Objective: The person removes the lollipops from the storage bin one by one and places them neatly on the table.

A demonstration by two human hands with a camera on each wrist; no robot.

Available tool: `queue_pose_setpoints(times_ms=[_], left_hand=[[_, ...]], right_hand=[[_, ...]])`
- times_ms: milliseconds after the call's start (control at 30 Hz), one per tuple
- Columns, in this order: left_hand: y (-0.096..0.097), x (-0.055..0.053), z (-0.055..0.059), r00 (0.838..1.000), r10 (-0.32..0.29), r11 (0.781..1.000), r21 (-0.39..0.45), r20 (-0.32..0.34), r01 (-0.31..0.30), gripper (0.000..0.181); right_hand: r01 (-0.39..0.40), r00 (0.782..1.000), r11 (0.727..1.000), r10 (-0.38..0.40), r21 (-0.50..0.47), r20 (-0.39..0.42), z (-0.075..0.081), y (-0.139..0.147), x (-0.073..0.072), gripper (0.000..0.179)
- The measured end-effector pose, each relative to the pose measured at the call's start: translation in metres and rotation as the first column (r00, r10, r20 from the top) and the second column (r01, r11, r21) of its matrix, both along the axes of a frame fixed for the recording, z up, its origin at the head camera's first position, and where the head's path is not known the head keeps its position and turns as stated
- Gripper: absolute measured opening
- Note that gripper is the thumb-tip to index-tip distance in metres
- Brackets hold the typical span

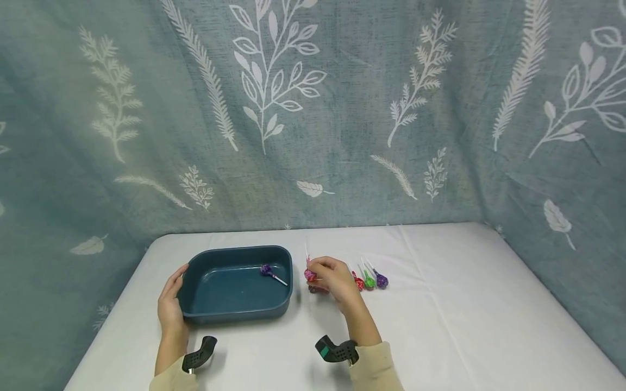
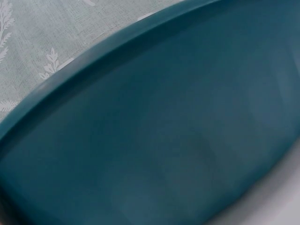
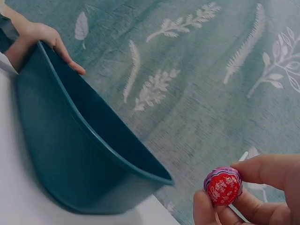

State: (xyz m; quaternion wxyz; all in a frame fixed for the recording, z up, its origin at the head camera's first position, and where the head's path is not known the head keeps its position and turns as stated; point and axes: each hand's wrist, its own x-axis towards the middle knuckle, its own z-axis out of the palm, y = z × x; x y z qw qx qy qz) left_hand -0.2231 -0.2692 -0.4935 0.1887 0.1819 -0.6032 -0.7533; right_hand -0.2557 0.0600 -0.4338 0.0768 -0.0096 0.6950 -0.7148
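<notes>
fingers (image 3: 262,169) of right hand (image 1: 335,278) pinch a pink-red lollipop (image 3: 223,185) by its head, stick up, just off the table (image 1: 440,336) beside the right wall of the teal tub (image 1: 235,312). left hand (image 1: 171,307) rests against the tub's left wall, fingers fairly straight along the rim, thumb on the outside. tub sits near the table's left edge, closer to the back edge than the front. one purple lollipop (image 1: 266,270) lies inside it toward the back right corner. red (image 1: 358,282), green (image 1: 369,281) and purple (image 1: 381,280) lollipops lie in a row right of the right hand. another red one (image 1: 317,289) lies partly under that hand.
</notes>
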Motion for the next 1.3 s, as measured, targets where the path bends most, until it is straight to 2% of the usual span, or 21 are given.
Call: queue_pose_setpoints(times_ms=[367, 600, 800, 1200, 1300], left_hand=[[0.0, 0.0, -0.001, 1.0, 0.0, 1.0, 0.014, 0.0, 0.0, 0.042], [0.002, 0.0, 0.0, 1.0, 0.013, 1.0, 0.011, 0.006, -0.013, 0.041], [0.003, 0.0, -0.001, 1.0, 0.02, 1.0, -0.006, -0.001, -0.02, 0.041], [0.002, 0.0, -0.001, 1.0, 0.023, 1.0, -0.006, -0.005, -0.023, 0.041], [0.002, 0.0, -0.001, 1.0, 0.021, 1.0, 0.001, -0.008, -0.021, 0.041]], right_hand=[[0.124, 0.992, 0.992, -0.124, -0.007, -0.005, -0.005, 0.044, -0.006, 0.026], [0.221, 0.975, 0.975, -0.221, 0.003, 0.037, -0.002, 0.081, -0.007, 0.034], [0.304, 0.952, 0.953, -0.304, 0.003, 0.044, -0.007, 0.108, -0.008, 0.034], [0.471, 0.879, 0.867, -0.477, 0.165, -0.002, -0.029, 0.137, -0.011, 0.03], [0.501, 0.861, 0.834, -0.507, 0.231, -0.036, -0.036, 0.139, -0.012, 0.028]])
